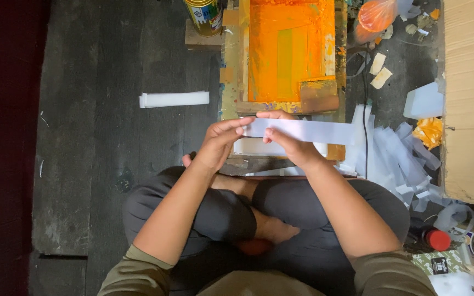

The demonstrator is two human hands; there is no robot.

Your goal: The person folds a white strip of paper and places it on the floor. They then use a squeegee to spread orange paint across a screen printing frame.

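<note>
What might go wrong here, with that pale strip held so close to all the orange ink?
The long pale plastic strip, held by the left hand and right hand, hangs just above the orange-inked wooden printing frame; it may dip and smear. The heap of loose pale strips beside the right knee could get crushed.

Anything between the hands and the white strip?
Nothing visible. The left hand and right hand both pinch the long white paper strip at its left end, above the orange-stained wooden printing frame. The rest of the strip is free.
</note>
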